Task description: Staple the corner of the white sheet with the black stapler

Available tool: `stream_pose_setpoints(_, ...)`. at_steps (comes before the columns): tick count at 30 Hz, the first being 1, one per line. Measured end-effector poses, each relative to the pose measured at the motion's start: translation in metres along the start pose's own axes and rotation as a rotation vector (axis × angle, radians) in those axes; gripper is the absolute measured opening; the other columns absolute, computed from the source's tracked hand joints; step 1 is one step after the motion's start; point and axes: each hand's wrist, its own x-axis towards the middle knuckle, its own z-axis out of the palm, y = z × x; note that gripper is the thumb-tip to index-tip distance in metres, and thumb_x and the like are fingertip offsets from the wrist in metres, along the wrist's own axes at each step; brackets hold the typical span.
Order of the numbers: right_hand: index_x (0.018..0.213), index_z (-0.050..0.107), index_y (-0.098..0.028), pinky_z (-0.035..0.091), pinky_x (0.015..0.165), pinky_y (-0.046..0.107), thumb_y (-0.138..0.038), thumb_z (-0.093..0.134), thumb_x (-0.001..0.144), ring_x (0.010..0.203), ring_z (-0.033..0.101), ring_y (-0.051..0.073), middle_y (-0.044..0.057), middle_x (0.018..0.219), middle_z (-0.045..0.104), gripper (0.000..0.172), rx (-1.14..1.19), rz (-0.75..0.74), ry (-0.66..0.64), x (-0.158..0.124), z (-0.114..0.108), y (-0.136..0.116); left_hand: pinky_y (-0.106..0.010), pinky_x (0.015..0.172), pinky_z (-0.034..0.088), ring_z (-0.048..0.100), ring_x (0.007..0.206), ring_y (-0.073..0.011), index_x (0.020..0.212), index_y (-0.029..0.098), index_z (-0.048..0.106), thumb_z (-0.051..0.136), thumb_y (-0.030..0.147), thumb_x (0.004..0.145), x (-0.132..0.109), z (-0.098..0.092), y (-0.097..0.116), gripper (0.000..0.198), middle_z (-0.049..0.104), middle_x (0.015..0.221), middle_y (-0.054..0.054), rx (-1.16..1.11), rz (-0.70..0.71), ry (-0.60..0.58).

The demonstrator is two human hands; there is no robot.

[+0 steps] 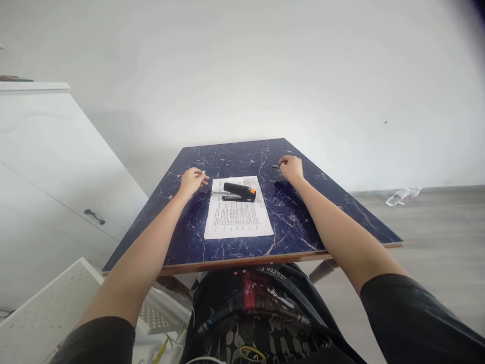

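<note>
A black stapler [239,192] with an orange patch lies on the printed sheets of paper [238,222], its metal inner tray sticking out at the left. Left of the paper, my left hand [192,182] pinches a small silvery piece [203,172], which looks like a short strip of staples. Beyond the paper's right corner is a small dark grey block [275,166], which looks like another strip of staples. My right hand [291,168] is right beside that block with its fingers curled together. Whether they touch it or hold anything, I cannot tell.
A dark blue marble-patterned table [242,157] with a wooden edge carries it all, against a white wall. At left stands a white cabinet [41,151] above a perforated white shelf [49,303]. A clear plastic item [402,196] lies on the floor at right.
</note>
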Motion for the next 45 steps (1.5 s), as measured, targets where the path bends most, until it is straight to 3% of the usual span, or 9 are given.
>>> stream_pose_setpoints(5, 0.088, 0.083, -0.017, 0.052, 0.077, 0.031, -0.013, 0.053, 0.078, 0.07, 0.065, 0.019, 0.006, 0.081, 0.078, 0.031, 0.139, -0.251, -0.191, -0.013, 0.015, -0.021, -0.025, 0.064, 0.053, 0.069, 0.066, -0.0124, 0.102, 0.011, 0.073, 0.068, 0.014, 0.095, -0.009, 0.011, 0.014, 0.009, 0.08, 0.102, -0.015, -0.417, -0.164, -0.152)
stream_pose_setpoints(11, 0.079, 0.08, -0.019, 0.05, 0.08, 0.029, -0.004, 0.055, 0.074, 0.076, 0.065, 0.019, 0.005, 0.084, 0.077, 0.03, 0.134, -0.539, -0.31, -0.037, 0.034, -0.044, -0.03, 0.092, 0.062, 0.076, 0.09, -0.015, 0.106, 0.008, 0.08, 0.061, 0.007, 0.1, -0.014, 0.008, 0.024, 0.02, 0.079, 0.115, -0.017, -0.604, -0.282, -0.241)
stream_pose_setpoints(16, 0.079, 0.08, -0.019, 0.048, 0.078, 0.028, -0.001, 0.054, 0.075, 0.075, 0.065, 0.018, 0.004, 0.084, 0.077, 0.031, 0.119, -0.555, -0.343, -0.037, 0.04, -0.042, -0.039, 0.101, 0.061, 0.078, 0.094, -0.0207, 0.103, 0.013, 0.084, 0.077, 0.011, 0.091, -0.017, 0.008, 0.02, 0.014, 0.082, 0.098, -0.013, -0.334, -0.123, -0.29)
stream_pose_setpoints(21, 0.082, 0.081, -0.019, 0.048, 0.078, 0.029, -0.003, 0.055, 0.076, 0.075, 0.065, 0.019, 0.004, 0.084, 0.077, 0.031, 0.109, -0.555, -0.337, -0.03, 0.039, -0.034, -0.043, 0.086, 0.066, 0.08, 0.088, -0.0259, 0.103, 0.017, 0.085, 0.087, 0.027, 0.082, -0.021, 0.01, 0.022, 0.024, 0.083, 0.094, -0.011, -0.037, 0.102, -0.353)
stream_pose_setpoints(24, 0.082, 0.081, -0.019, 0.048, 0.078, 0.03, -0.004, 0.054, 0.076, 0.073, 0.064, 0.018, 0.004, 0.083, 0.077, 0.031, 0.095, -0.558, -0.352, -0.031, 0.039, -0.034, -0.042, 0.081, 0.066, 0.079, 0.083, -0.0259, 0.102, 0.017, 0.086, 0.086, 0.029, 0.081, -0.023, 0.009, 0.026, 0.024, 0.083, 0.093, -0.012, 0.03, 0.132, -0.326)
stream_pose_setpoints(27, 0.081, 0.081, -0.019, 0.048, 0.078, 0.029, -0.003, 0.053, 0.075, 0.072, 0.063, 0.018, 0.004, 0.082, 0.077, 0.033, 0.093, -0.552, -0.381, -0.033, 0.037, -0.038, -0.045, 0.091, 0.064, 0.08, 0.085, -0.0259, 0.099, 0.019, 0.087, 0.087, 0.029, 0.08, -0.023, 0.006, 0.028, 0.022, 0.083, 0.088, -0.011, 0.09, 0.146, -0.337)
stream_pose_setpoints(31, 0.08, 0.081, -0.019, 0.048, 0.079, 0.029, -0.002, 0.053, 0.075, 0.073, 0.063, 0.018, 0.004, 0.083, 0.078, 0.033, 0.088, -0.551, -0.403, -0.035, 0.034, -0.041, -0.047, 0.104, 0.06, 0.079, 0.101, -0.0278, 0.099, 0.024, 0.087, 0.088, 0.03, 0.078, -0.023, 0.005, 0.03, 0.022, 0.083, 0.106, -0.009, 0.145, 0.221, -0.419)
stream_pose_setpoints(37, 0.081, 0.081, -0.018, 0.048, 0.079, 0.029, -0.001, 0.053, 0.076, 0.075, 0.065, 0.019, 0.004, 0.085, 0.079, 0.033, 0.059, -0.53, -0.401, -0.035, 0.033, -0.042, -0.045, 0.099, 0.061, 0.078, 0.099, -0.0274, 0.11, 0.023, 0.086, 0.086, 0.023, 0.078, -0.026, 0.004, 0.032, 0.031, 0.083, 0.108, -0.01, 0.229, 0.251, -0.482)
stream_pose_setpoints(45, 0.081, 0.082, -0.019, 0.048, 0.08, 0.028, -0.001, 0.054, 0.076, 0.075, 0.066, 0.019, 0.004, 0.084, 0.079, 0.033, 0.054, -0.533, -0.405, -0.035, 0.035, -0.04, -0.038, 0.087, 0.059, 0.076, 0.098, -0.0254, 0.114, 0.024, 0.084, 0.088, 0.027, 0.076, -0.026, 0.003, 0.035, 0.038, 0.083, 0.108, -0.01, 0.291, 0.365, -0.591)
